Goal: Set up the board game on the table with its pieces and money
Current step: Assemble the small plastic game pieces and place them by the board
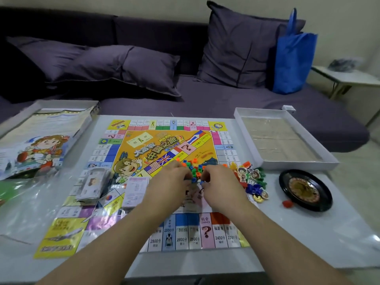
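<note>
The paper game board (pixel 131 153) lies unfolded on the white table (pixel 308 243). A heap of small coloured plastic cubes (pixel 193 168) sits near the board's middle. My left hand (pixel 170 182) and my right hand (pixel 220 182) meet at the near side of that heap, fingers curled, each pinching small blue cubes. A wrapped bundle of play money (pixel 92 186) lies on the board's left part, and a stack of cards (pixel 136 191) lies beside my left wrist. Character tokens, coloured pawns and gold coins (pixel 253 182) are piled at the board's right edge.
The box lid (pixel 41 140) with a cartoon child rests at the table's left, clear plastic wrap (pixel 26 202) in front of it. The white box bottom (pixel 283 136) sits at the right, a black roulette wheel (pixel 304 190) and a red piece (pixel 287 203) nearer. A sofa with cushions and a blue bag (pixel 292 58) stands behind.
</note>
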The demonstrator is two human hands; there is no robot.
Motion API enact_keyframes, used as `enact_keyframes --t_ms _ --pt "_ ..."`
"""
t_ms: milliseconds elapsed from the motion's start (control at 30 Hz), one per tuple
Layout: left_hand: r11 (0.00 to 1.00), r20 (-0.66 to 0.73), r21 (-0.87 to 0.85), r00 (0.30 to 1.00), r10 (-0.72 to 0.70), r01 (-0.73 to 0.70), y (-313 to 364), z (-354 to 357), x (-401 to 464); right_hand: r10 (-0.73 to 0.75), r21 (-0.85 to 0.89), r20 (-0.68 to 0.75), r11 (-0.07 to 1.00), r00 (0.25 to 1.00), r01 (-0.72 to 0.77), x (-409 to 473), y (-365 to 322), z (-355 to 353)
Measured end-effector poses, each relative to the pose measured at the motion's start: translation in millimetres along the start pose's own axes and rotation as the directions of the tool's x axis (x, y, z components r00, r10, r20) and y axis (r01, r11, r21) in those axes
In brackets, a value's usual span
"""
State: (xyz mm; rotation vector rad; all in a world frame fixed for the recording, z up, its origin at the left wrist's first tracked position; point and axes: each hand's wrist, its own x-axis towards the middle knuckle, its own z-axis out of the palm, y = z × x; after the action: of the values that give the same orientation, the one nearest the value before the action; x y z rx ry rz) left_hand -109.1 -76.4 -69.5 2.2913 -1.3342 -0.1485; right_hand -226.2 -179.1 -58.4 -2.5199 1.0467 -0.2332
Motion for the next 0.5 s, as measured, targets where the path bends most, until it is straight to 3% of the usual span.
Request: enact_keyframes --t_ms 167,233,367,500 --pt "0.936 -0.054 -0.333 0.988 -0.142 0.117 -3 -13 1 0.039 0.229 -0.051 0.973 0.998 -0.026 0 -1 -11" --pt "0.942 -0.04 -0.318 0.991 -0.13 0.111 -7 -18 -3 0.044 0.26 -0.066 0.965 0.997 -0.025 -1 -2 -15" --pt "0.983 0.072 -0.111 0.987 -0.14 0.148 -19 -17 -11 0.044 0.239 -0.043 0.97 0.998 -0.033 -5 -3 -14" --pt "0.97 0.053 -0.183 0.987 -0.154 0.161 -20 -16 -10 0.01 0.273 -0.051 0.962 0.999 0.004 -7 -9 -12"
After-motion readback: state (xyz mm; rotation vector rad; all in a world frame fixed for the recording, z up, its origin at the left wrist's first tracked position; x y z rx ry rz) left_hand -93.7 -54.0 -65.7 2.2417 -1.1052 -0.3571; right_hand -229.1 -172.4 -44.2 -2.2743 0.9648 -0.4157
